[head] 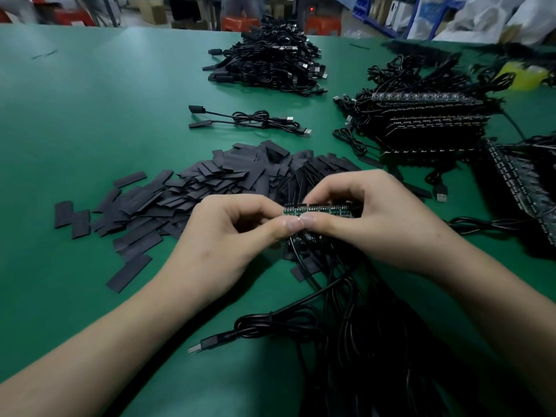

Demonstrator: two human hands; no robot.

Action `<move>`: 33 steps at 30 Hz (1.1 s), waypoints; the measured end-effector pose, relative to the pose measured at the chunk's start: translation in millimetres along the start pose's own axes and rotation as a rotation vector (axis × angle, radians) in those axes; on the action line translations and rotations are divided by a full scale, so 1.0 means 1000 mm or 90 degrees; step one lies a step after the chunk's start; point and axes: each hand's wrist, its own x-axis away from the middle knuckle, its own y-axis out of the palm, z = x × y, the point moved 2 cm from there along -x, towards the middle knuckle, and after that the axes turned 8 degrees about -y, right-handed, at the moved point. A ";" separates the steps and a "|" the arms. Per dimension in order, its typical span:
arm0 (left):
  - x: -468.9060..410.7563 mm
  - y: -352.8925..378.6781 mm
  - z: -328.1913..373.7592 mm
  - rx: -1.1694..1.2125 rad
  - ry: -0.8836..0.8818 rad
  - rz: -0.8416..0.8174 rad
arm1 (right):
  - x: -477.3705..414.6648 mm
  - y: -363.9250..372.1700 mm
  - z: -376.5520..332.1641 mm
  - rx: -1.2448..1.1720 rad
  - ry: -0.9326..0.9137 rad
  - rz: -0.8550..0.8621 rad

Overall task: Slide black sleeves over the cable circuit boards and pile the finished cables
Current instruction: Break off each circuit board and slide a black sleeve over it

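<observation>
Boards point(324, 210) pinched between left hand point(230, 236), right hand point(376, 219).

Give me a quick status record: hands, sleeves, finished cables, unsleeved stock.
left hand: pinches circuit board strip, left end
right hand: pinches the same strip, further right
loose sleeves: heaped on table beyond the hands
finished pile: far centre
sleeved cables: two, lying between sleeves and pile
unsleeved stack: right side

Green circuit-board strip point(322, 209) pinched mid-air, cables point(340, 320) trailing down; black sleeves point(192, 191) heaped behind.
</observation>
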 end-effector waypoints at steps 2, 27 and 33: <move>0.000 0.001 0.001 0.057 -0.030 -0.002 | 0.000 0.003 0.001 0.010 -0.001 -0.009; 0.000 0.000 0.006 0.173 -0.031 0.039 | 0.009 -0.013 0.015 0.017 0.030 0.078; 0.001 -0.004 0.009 0.053 0.077 0.102 | 0.008 0.008 -0.016 0.075 -0.131 0.075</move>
